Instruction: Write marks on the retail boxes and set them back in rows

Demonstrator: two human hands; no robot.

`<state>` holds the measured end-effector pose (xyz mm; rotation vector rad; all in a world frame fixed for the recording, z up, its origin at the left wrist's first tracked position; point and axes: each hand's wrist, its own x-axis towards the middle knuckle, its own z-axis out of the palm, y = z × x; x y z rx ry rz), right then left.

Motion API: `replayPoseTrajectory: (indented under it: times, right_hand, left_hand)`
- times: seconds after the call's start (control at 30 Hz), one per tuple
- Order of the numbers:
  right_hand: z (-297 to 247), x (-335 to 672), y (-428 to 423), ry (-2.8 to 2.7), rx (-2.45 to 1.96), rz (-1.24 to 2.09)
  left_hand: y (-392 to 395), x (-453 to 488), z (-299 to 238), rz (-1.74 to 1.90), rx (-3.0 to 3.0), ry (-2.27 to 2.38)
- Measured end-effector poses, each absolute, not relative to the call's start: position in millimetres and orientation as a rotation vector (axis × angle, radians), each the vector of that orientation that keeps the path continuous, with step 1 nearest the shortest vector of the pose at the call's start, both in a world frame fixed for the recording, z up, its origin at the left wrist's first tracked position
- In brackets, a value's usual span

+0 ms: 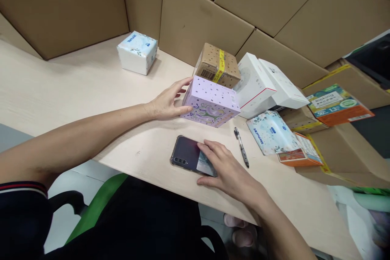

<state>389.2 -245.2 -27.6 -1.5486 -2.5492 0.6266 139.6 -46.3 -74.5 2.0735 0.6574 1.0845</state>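
Observation:
A purple patterned box [213, 101] stands on the table. My left hand [167, 99] is closed around its left end, thumb at the front and fingers toward the back. A dark smartphone [187, 152] lies flat with its camera side up, close to the table's front edge. Across its right part rests my right hand [222, 166], fingers stretched out and thumb along the near side, partly hiding a picture on the phone's back. To the right of the phone lies a pen [241, 147].
Behind the purple box sits a brown carton [217, 65] with yellow tape. White boxes [254, 85], a blue tissue pack [272, 132] and orange-green boxes [338, 105] crowd the right. Another tissue pack [138, 50] stands at the back left. Cardboard boxes [201, 20] wall off the rear.

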Motion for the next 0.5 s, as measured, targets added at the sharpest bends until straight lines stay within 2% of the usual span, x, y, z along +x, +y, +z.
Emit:
replayPoseTrajectory:
  times: [0.3, 0.5]
  right_hand:
    - [-26, 393, -238, -2.374, -1.491, 0.785]
    - [-21, 393, -228, -1.573, -1.205, 1.583]
  left_hand:
    - [-48, 138, -72, 1.050, 2.076, 0.697]
    - [-46, 139, -75, 1.063, 2.069, 0.688]
